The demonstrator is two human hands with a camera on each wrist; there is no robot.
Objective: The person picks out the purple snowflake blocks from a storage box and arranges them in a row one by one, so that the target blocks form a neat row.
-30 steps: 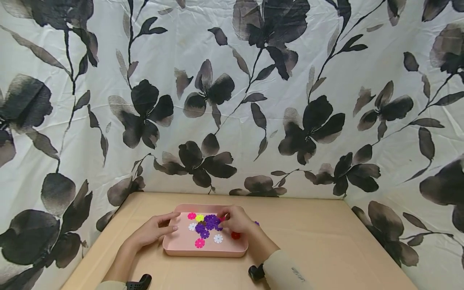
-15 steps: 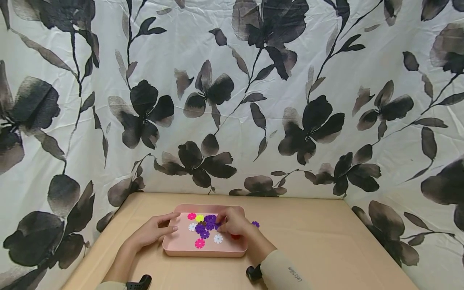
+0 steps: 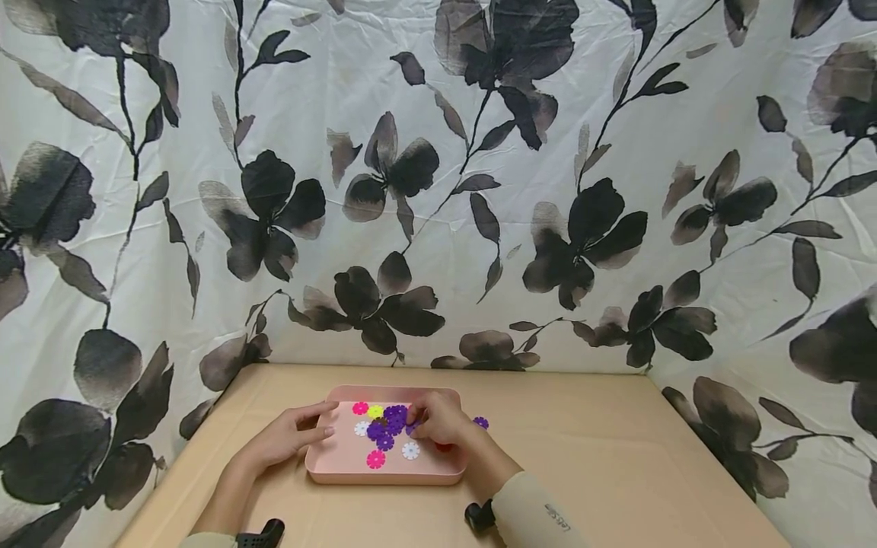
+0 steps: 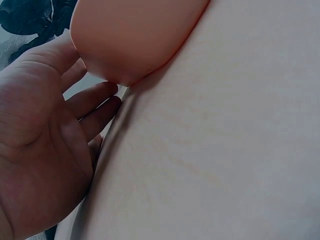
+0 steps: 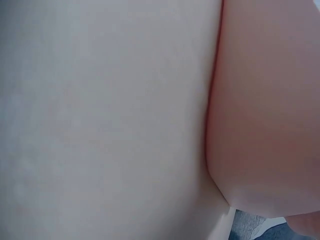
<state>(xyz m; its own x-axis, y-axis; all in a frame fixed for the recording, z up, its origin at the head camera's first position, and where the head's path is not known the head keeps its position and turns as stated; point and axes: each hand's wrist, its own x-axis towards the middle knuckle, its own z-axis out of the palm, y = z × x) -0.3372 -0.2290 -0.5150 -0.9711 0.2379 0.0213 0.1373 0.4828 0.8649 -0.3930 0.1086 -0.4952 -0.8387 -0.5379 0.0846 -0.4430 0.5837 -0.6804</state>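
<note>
A pink tray (image 3: 382, 479) stands on the table, holding several small flower-shaped pieces. Most lie in a purple cluster (image 3: 394, 418); pink (image 3: 375, 459), white (image 3: 410, 450) and yellow (image 3: 375, 412) ones lie around it. My left hand (image 3: 286, 435) rests against the tray's left end with thumb and fingers extended. In the left wrist view, that hand (image 4: 45, 130) touches the tray's outer wall (image 4: 130, 40). Over the tray's right half, my right hand (image 3: 441, 421) pinches a purple flower-shaped piece (image 3: 410, 428) beside the cluster. It partly covers a red piece (image 3: 444, 447).
Another purple piece (image 3: 482, 422) shows just beyond the tray's right side, partly behind my right hand. The tan table (image 3: 603, 457) extends to the right of the tray. A white cloth with dark flowers (image 3: 479, 228) hangs behind the table.
My right hand has shifted slightly left toward the purple cluster, covering more of the red piece and uncovering the purple one at the right. The left hand stays at the tray's end.
</note>
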